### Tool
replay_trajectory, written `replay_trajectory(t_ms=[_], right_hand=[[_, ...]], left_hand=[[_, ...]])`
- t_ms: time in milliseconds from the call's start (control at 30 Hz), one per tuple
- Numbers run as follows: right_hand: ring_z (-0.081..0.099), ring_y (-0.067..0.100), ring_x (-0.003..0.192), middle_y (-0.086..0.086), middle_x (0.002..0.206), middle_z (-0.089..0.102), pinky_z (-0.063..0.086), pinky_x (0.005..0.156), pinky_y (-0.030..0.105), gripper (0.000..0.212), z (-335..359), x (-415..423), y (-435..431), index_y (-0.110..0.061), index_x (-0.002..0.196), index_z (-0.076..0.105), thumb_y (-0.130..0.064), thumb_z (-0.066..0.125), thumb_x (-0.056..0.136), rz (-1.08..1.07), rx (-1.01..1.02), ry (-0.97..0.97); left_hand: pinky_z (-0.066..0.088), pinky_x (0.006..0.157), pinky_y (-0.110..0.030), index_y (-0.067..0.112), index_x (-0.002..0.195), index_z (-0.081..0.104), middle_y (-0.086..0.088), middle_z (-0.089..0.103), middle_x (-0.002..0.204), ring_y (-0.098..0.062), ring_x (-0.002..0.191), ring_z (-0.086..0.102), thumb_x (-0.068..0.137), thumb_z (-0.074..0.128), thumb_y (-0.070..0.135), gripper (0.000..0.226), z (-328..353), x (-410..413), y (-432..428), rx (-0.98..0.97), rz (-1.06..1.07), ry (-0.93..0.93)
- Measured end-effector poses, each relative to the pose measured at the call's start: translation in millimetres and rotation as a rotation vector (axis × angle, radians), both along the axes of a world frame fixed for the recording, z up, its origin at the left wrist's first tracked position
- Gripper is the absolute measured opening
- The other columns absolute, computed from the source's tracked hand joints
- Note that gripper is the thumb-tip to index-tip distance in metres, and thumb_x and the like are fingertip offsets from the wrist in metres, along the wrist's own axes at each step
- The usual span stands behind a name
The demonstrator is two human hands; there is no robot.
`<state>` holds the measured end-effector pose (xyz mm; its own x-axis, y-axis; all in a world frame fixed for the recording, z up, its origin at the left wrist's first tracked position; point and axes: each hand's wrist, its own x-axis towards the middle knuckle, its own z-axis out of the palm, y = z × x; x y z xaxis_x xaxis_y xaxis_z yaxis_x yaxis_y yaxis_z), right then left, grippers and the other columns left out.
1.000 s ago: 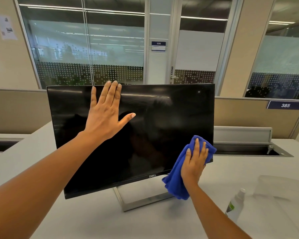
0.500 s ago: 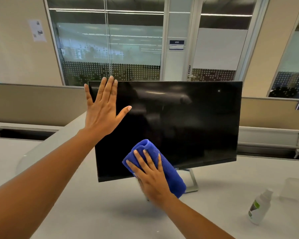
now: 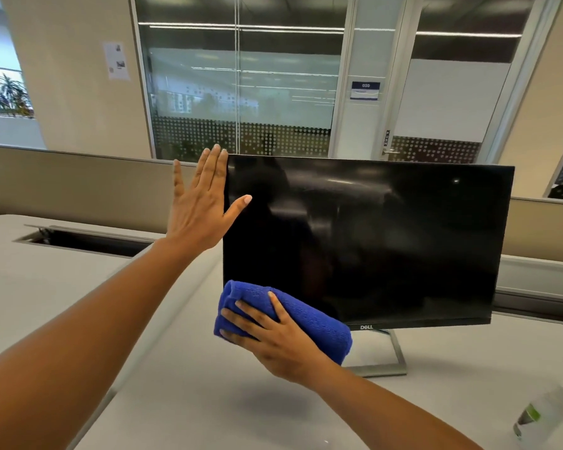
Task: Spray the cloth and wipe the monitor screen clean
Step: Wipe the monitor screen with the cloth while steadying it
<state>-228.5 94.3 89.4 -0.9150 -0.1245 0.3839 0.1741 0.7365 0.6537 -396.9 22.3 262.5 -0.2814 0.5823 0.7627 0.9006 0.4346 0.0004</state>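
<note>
A black monitor [image 3: 387, 241] with a dark screen stands on a silver frame stand [image 3: 394, 362] on the white desk. My left hand [image 3: 202, 203] is flat and open at the screen's upper left edge, its thumb lying over the glass. My right hand [image 3: 273, 342] presses a folded blue cloth [image 3: 309, 319] against the screen's lower left corner, fingers spread over it. A white spray bottle [image 3: 540, 417] with a green label lies blurred at the lower right of the desk.
The white desk [image 3: 176, 384] runs under the monitor, with a cable slot [image 3: 85, 241] at the left and another behind the monitor at the right. A beige partition [image 3: 78, 183] and glass office walls stand behind.
My right hand has swept the blue cloth leftward along the screen's bottom, from the lower right corner to the lower left. My left hand has slid from mid-screen to the left edge.
</note>
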Motion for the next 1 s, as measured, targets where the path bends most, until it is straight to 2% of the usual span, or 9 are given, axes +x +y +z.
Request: replay_trajectory(t_ms=[100,200,300,400,533,667,800,1000], right_hand=[[0.004,0.026,0.143,-0.002,0.155,0.017,0.010,0.110,0.054,0.075,-0.5,6.1,10.7,-0.028,0.145,0.014,-0.031,0.057,0.084,0.044,0.076,-0.049],[0.012,0.026,0.142,-0.003,0.153,0.022,0.011,0.110,0.055,0.073,11.9,-0.9,15.8,-0.030,0.143,0.021,-0.034,0.059,0.082,0.079,0.134,-0.043],[0.017,0.027,0.141,-0.001,0.152,0.027,0.013,0.109,0.056,0.069,41.8,-15.9,20.1,-0.030,0.141,0.025,-0.034,0.059,0.082,0.104,0.162,0.021],[0.024,0.025,0.140,-0.002,0.150,0.032,0.015,0.109,0.055,0.055,83.1,-31.1,24.2,-0.033,0.139,0.031,-0.036,0.049,0.087,0.093,0.147,0.151],[0.036,0.023,0.134,-0.004,0.143,0.043,0.025,0.107,0.057,0.047,142.3,-48.5,26.2,-0.035,0.132,0.044,-0.030,0.037,0.086,0.049,0.018,0.355],[0.032,0.025,0.136,-0.001,0.145,0.040,0.021,0.109,0.059,0.044,186.2,-61.0,30.1,-0.032,0.133,0.044,-0.028,0.037,0.090,0.042,-0.153,0.459],[0.029,0.027,0.138,0.001,0.147,0.038,0.019,0.110,0.061,0.044,189.2,-56.7,38.0,-0.031,0.134,0.043,-0.030,0.041,0.090,0.028,-0.206,0.517],[0.028,0.027,0.138,0.002,0.146,0.039,0.019,0.110,0.059,0.046,171.9,-15.0,70.4,-0.028,0.132,0.047,-0.022,0.051,0.086,-0.036,-0.328,0.719]], left_hand=[[-0.013,0.112,-0.048,0.015,0.145,0.003,0.000,0.003,0.156,-0.011,0.142,-0.003,0.091,0.019,0.052,0.067,7.4,-4.2,1.7,0.052,-0.080,-0.074],[-0.013,0.112,-0.046,0.018,0.143,0.019,0.003,0.015,0.154,-0.008,0.142,0.001,0.091,0.014,0.046,0.059,15.0,-10.3,0.1,0.108,-0.185,-0.157],[-0.013,0.112,-0.045,0.019,0.141,0.028,0.004,0.024,0.152,-0.007,0.141,0.006,0.090,0.012,0.042,0.058,17.9,-13.7,-2.5,0.151,-0.257,-0.202],[-0.010,0.113,-0.046,0.018,0.139,0.032,0.003,0.028,0.150,-0.007,0.141,0.009,0.090,0.011,0.040,0.058,19.3,-14.1,-2.3,0.170,-0.284,-0.227],[-0.011,0.113,-0.046,0.019,0.140,0.032,0.004,0.028,0.150,-0.005,0.140,0.009,0.090,0.010,0.040,0.058,17.9,-13.6,-0.8,0.181,-0.292,-0.259],[-0.013,0.112,-0.045,0.018,0.141,0.029,0.002,0.027,0.151,-0.005,0.140,0.007,0.090,0.010,0.043,0.060,17.7,-13.6,-0.8,0.178,-0.316,-0.284],[-0.013,0.113,-0.046,0.018,0.141,0.027,0.001,0.025,0.151,-0.005,0.140,0.006,0.088,0.008,0.050,0.065,14.9,-11.8,0.2,0.173,-0.303,-0.269],[-0.013,0.111,-0.045,0.019,0.143,0.020,0.002,0.019,0.153,-0.008,0.142,0.004,0.082,0.004,0.057,0.074,8.8,-5.5,5.8,0.182,-0.224,-0.245]])
